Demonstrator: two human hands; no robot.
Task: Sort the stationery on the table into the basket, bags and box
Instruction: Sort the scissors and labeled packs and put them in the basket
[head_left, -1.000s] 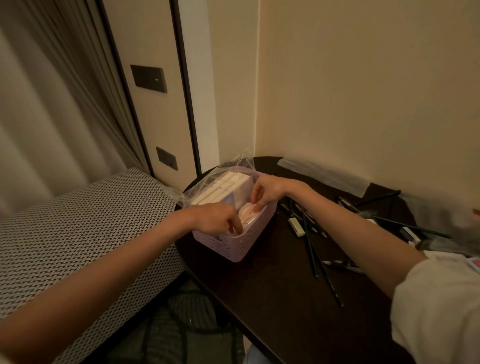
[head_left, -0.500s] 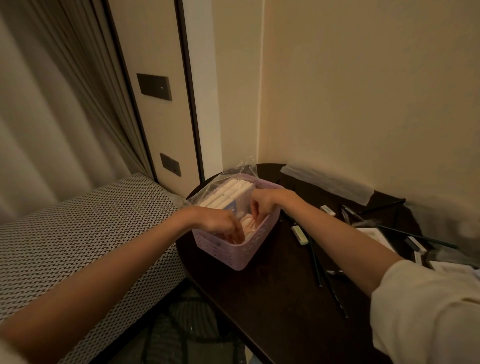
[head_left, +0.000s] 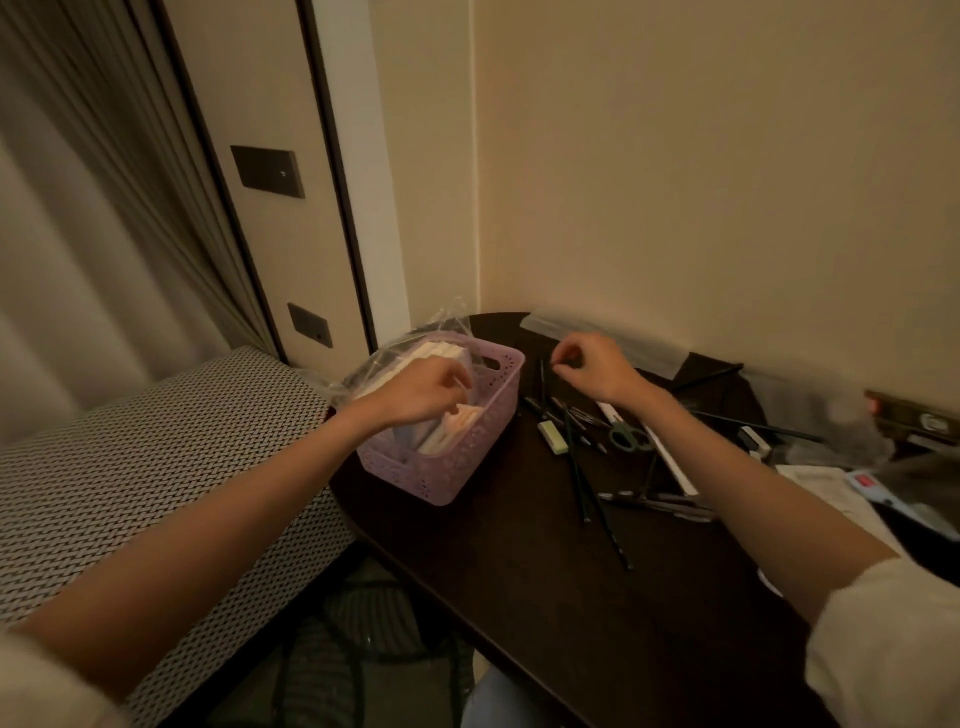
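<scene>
A lilac perforated basket (head_left: 457, 470) stands on the left part of the dark table (head_left: 519, 571). Inside it are a clear bag of white items (head_left: 410, 358) and pale pink packs (head_left: 460, 422). My left hand (head_left: 418, 392) hovers over the basket with its fingers curled down towards the pink packs; whether it grips one is hidden. My right hand (head_left: 587, 364) is outside the basket, above the table to its right, loosely curled with nothing visible in it. Below it lie dark pencils (head_left: 577, 467), an eraser (head_left: 553, 432), green scissors (head_left: 629, 437) and a white ruler (head_left: 670, 460).
A clear empty bag (head_left: 597, 338) lies along the wall. Several pens (head_left: 657, 503) and papers (head_left: 821, 483) lie further right with blurred small items. A patterned seat (head_left: 130, 467) adjoins the table's left edge. Walls close off the corner behind.
My right hand has come out of the basket and moved right, over the pencils. My left hand stays over the basket. The view has shifted, showing more of the table's right side.
</scene>
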